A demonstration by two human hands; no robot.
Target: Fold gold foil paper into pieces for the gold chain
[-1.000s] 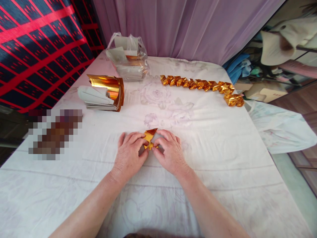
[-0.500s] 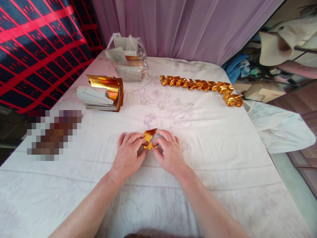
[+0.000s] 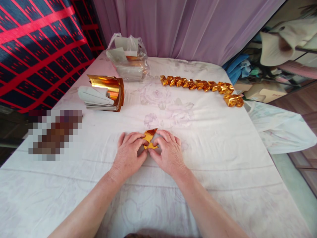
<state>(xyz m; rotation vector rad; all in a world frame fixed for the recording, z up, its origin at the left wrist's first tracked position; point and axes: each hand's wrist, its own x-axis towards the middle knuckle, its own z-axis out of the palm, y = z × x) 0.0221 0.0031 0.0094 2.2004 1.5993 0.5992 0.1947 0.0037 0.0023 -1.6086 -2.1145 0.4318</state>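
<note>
Between my two hands a sheet of gold foil paper (image 3: 150, 135) lies on the bed-like surface, partly folded, with its grey back showing in places. My left hand (image 3: 131, 148) grips its left side, thumb at the near edge and fingers curled over the top. My right hand (image 3: 168, 150) pinches the right side, its thumb close to the left thumb at the near corner. Fingers cover much of the paper. Farther off, a row of folded gold paper pieces (image 3: 198, 84) runs to the right, and a bent stack of gold foil sheets (image 3: 105, 94) stands at the left.
A clear plastic bag (image 3: 128, 59) holding more sheets sits at the back. A pixelated patch (image 3: 56, 135) hides something at the left. The flowered cloth (image 3: 158, 205) covers the surface. Purple curtain (image 3: 168, 29) hangs behind; shelves with a hat (image 3: 274, 49) stand at right.
My right thumb has slid left along the paper's near edge, toward my left thumb. The left hand has stayed in place.
</note>
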